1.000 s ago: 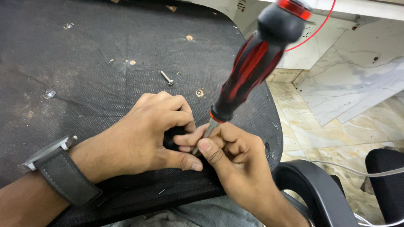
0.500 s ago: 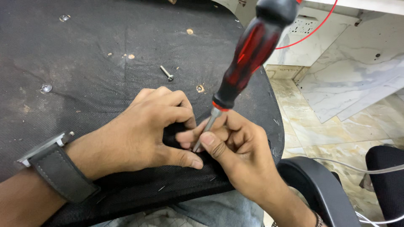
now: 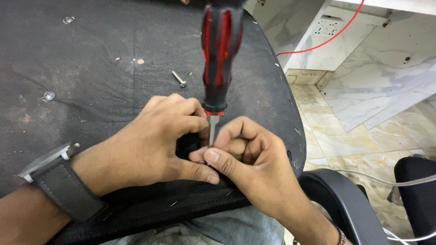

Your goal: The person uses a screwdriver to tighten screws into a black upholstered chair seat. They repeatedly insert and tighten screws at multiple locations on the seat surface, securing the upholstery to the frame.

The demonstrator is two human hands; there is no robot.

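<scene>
A red and black screwdriver (image 3: 220,59) stands nearly upright on a black fabric-covered chair underside (image 3: 91,90). My right hand (image 3: 247,159) pinches its metal shaft near the tip. My left hand (image 3: 154,145), with a grey watch on the wrist, is curled over a small black part beside the tip and touches the right hand. The tip itself and whatever it meets are hidden by my fingers. A loose silver screw (image 3: 179,79) lies on the fabric just beyond my left hand.
A black armrest (image 3: 345,204) curves at the lower right. A red cable (image 3: 345,31) runs across marble floor tiles (image 3: 363,131) and a white wall panel. Small silver fasteners (image 3: 47,95) sit in the fabric at left.
The screwdriver handle has swung from leaning right to almost upright. Both hands have stayed in place around the tip.
</scene>
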